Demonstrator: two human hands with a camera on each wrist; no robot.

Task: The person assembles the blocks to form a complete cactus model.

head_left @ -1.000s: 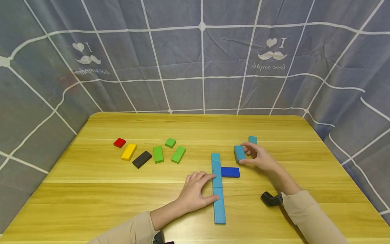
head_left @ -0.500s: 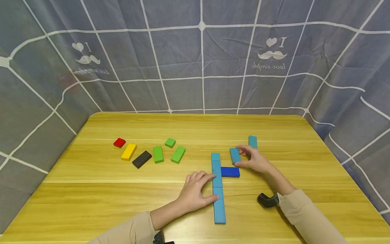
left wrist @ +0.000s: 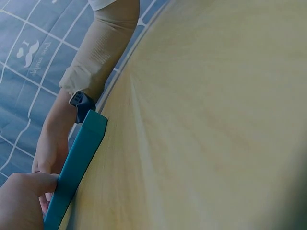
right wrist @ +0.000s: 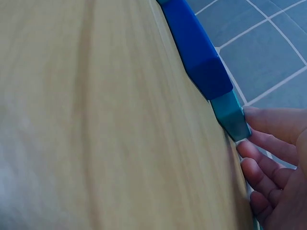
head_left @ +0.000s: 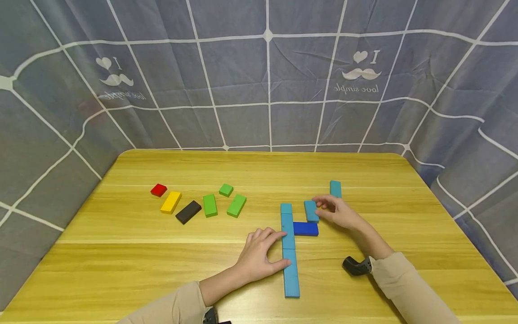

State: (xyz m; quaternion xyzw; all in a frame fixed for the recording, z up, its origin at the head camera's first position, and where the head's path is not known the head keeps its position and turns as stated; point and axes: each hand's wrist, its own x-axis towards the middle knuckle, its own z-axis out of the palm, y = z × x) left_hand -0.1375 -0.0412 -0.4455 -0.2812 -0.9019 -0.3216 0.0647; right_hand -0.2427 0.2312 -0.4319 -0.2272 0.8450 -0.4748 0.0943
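Several light blue blocks (head_left: 288, 230) lie end to end in a straight column on the table. My left hand (head_left: 259, 257) rests beside it, thumb and index fingertips touching the column's left side. A dark blue block (head_left: 306, 229) extends rightward from the column. Just beyond it lies a separate light blue block (head_left: 311, 211), its near end at the dark blue block's far side. My right hand (head_left: 341, 213) touches this block with the thumb at its right side and the index finger near its far end. In the right wrist view, the thumb (right wrist: 268, 120) meets the block's edge.
A teal block (head_left: 335, 188) lies behind my right hand. Farther left are several green blocks (head_left: 210, 205), a black block (head_left: 188, 212), a yellow block (head_left: 171, 202) and a red block (head_left: 159, 190). A grey curtain (head_left: 234, 90) hangs behind the wooden table (head_left: 121, 270).
My right hand has brought the light blue block left and nearer, up to the dark blue block. Its thumb has shifted from the near end to the right side. The left hand stays put.
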